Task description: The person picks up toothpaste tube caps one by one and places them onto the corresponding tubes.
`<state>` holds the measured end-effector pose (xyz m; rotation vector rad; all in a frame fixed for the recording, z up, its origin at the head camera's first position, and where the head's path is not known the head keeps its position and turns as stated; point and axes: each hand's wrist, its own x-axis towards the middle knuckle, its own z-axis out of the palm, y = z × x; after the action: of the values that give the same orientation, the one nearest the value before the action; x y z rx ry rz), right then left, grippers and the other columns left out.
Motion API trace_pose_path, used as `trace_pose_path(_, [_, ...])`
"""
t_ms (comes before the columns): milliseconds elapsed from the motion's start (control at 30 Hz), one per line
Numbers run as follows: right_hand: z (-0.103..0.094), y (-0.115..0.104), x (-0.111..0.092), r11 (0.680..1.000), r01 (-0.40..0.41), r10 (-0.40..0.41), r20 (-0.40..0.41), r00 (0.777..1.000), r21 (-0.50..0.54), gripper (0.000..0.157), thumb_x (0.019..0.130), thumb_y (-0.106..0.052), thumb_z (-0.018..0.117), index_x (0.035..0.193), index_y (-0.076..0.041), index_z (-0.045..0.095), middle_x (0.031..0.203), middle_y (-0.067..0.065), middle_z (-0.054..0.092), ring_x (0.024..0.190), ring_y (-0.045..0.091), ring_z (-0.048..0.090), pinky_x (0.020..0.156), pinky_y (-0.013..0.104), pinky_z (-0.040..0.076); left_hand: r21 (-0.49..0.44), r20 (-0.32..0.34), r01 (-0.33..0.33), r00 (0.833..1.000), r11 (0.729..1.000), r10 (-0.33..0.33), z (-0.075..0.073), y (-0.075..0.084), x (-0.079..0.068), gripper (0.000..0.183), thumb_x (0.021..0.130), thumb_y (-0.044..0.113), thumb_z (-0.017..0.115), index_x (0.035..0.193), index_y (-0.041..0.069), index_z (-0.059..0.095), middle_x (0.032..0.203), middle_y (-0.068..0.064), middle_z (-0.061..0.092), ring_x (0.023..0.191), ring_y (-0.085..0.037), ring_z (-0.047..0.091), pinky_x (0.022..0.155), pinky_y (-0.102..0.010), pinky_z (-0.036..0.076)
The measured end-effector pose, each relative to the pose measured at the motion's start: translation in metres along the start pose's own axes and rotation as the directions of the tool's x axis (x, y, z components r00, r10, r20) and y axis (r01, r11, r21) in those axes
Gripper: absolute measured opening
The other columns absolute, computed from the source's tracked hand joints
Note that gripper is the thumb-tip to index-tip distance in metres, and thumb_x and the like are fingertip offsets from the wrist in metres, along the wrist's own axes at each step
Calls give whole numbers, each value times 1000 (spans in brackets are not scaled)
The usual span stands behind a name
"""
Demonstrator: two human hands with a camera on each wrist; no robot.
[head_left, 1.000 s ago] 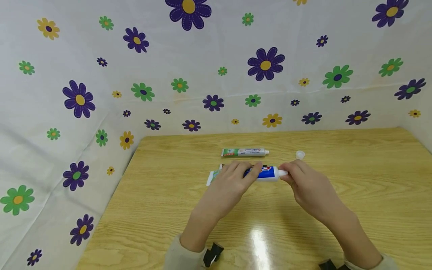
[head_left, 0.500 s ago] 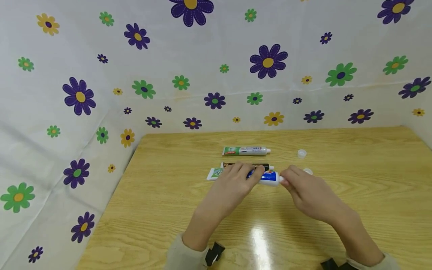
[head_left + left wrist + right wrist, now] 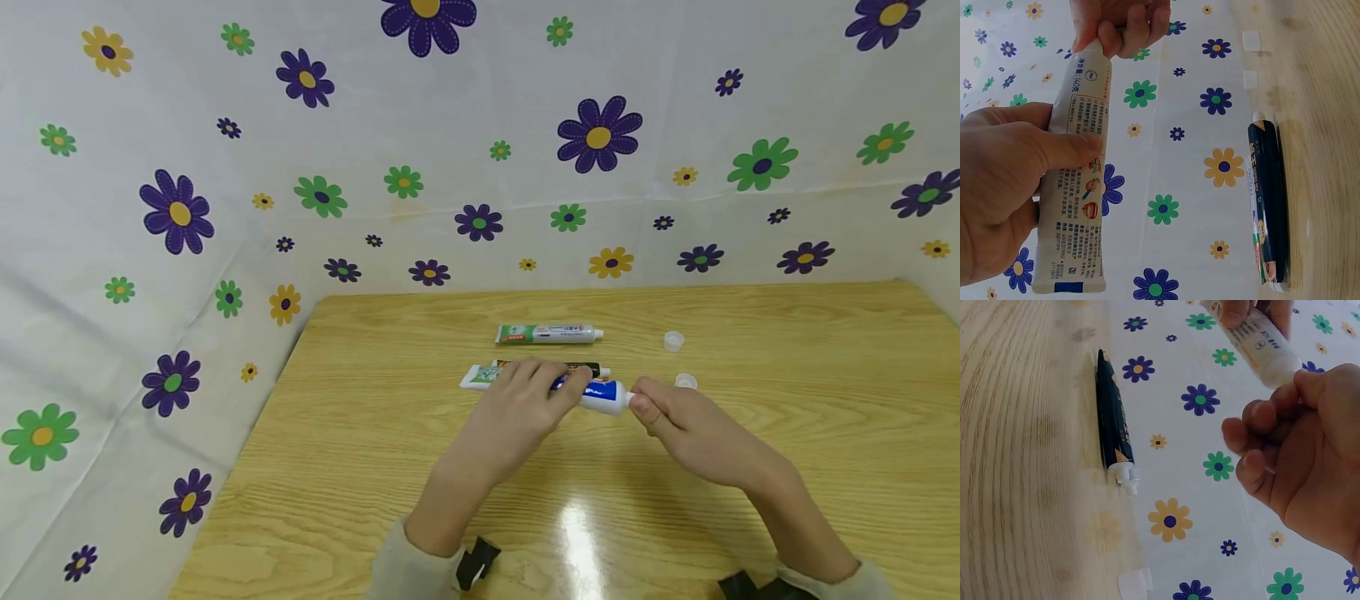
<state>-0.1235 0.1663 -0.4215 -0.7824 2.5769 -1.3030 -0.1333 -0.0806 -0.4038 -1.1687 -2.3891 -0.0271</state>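
A blue, white and green toothpaste tube (image 3: 602, 396) is held above the table in my left hand (image 3: 517, 407), thumb on its printed back in the left wrist view. Thumb and index finger of my right hand (image 3: 693, 433) pinch the tube's white cap end, which they mostly hide. Just beyond the held tube lies a black toothpaste tube (image 3: 1266, 200), partly covered by my left hand in the head view. Farther back lies a green and white toothpaste tube (image 3: 550, 334).
Two white caps, a farther one (image 3: 673, 341) and a nearer one (image 3: 686, 382), rest on the wooden table (image 3: 337, 467) to the right of the tubes. A flower-printed cloth (image 3: 420, 117) hangs behind the table and at its sides.
The held tube has come slightly nearer and tilted, its cap end lower. My right hand has turned at the cap end. The black tube and nearer cap show more.
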Motion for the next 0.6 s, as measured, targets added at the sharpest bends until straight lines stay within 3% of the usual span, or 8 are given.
trace_pose_path(133, [0,-1,2,999,-10,11,-20,1000,45,31,110,-20,34,84,-15,50,70,-2,48,53,6,34,48,26,34,-25,-15,-1,1000,1000,0,-3,-2,0,40,93,11,70,132,13,59,121,-8,64,110,-25,62,98,-37,51])
trace_pose_path(267, [1,-1,3,997,-14,17,-44,999,73,29,110,-20,36,89,-12,55,73,0,52,59,13,46,52,26,40,-21,-3,4,1000,1000,-4,-3,-3,-1,42,94,10,69,134,14,58,124,-8,63,113,-25,60,102,-37,49])
trace_pose_path(467, [5,0,5,995,76,-63,-169,984,71,25,108,-12,39,93,-10,57,74,-1,55,61,13,54,51,26,45,-105,-23,33,999,994,-36,-2,-5,-1,47,90,7,73,135,14,58,123,-7,64,114,-24,60,103,-37,48])
trace_pose_path(600, [8,4,6,991,114,-95,-233,968,70,23,107,-8,40,92,-10,57,72,-1,56,59,11,54,50,27,48,-86,-28,73,997,994,-76,-1,-9,-1,43,89,18,76,129,15,62,117,-5,66,110,-23,61,101,-37,50])
